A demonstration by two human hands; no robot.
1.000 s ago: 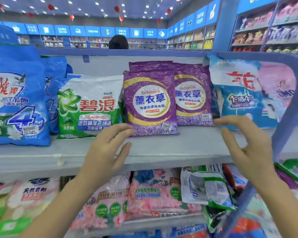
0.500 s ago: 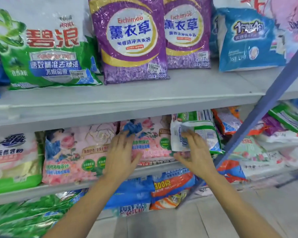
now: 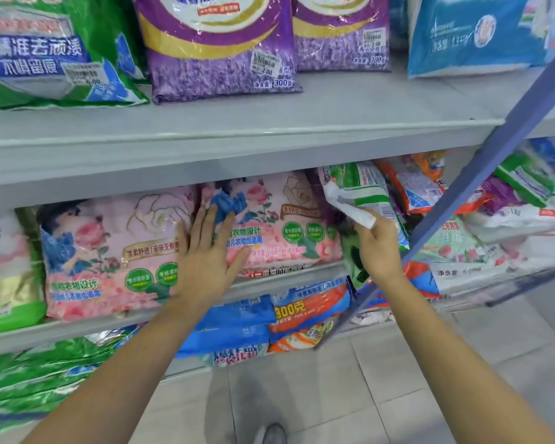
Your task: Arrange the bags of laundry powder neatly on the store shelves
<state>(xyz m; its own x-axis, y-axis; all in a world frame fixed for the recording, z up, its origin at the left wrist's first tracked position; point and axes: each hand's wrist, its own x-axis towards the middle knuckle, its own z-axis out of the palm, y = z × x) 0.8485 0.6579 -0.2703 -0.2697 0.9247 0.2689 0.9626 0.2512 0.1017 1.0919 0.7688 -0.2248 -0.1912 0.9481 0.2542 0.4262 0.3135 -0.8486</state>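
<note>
Left hand (image 3: 205, 261): fingers straight and spread, pressed flat on the pink bags (image 3: 279, 225).
Right hand (image 3: 377, 248): fingers curled, pinching the lower corner of the white-green bag (image 3: 362, 187).
White-green bag: tilted, above the right fingers.

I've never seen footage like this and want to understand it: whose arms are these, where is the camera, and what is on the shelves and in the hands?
There is no machine here: a person is tidying shop shelves with bare hands. The picture comes from a camera worn on the head, looking forward and down, so both arms reach in from below. The left hand lies flat, fingers straight, against the pink rose-printed bags on the middle shelf. The right hand has a white-and-green bag in its grip, held by one corner, beside those pink bags. On the shelf above stand purple bags, a green bag and a blue bag. More bags lie lower down.
</note>
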